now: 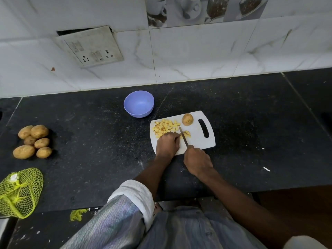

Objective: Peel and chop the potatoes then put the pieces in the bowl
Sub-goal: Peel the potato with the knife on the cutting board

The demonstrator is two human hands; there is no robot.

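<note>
Rolled up near the elbow, the left sleeve (133, 198) is out of the way. On the white board (197, 141), the left hand (167, 145) pinches some potato strips (186, 134) while the right hand (197, 161) grips the knife (183, 137). Cut slowly, I think, with fingertips tucked back. Cut pieces (165, 129) sit just past the left hand. Beyond the board, the bowl (138, 103) holds nothing yet. Whole potatoes (33, 141) wait far left on the worktop (89, 132).

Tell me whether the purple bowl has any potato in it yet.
Empty. The purple bowl stands upright beyond the cutting board, its inside bare; the potato cubes all lie on the board.
</note>
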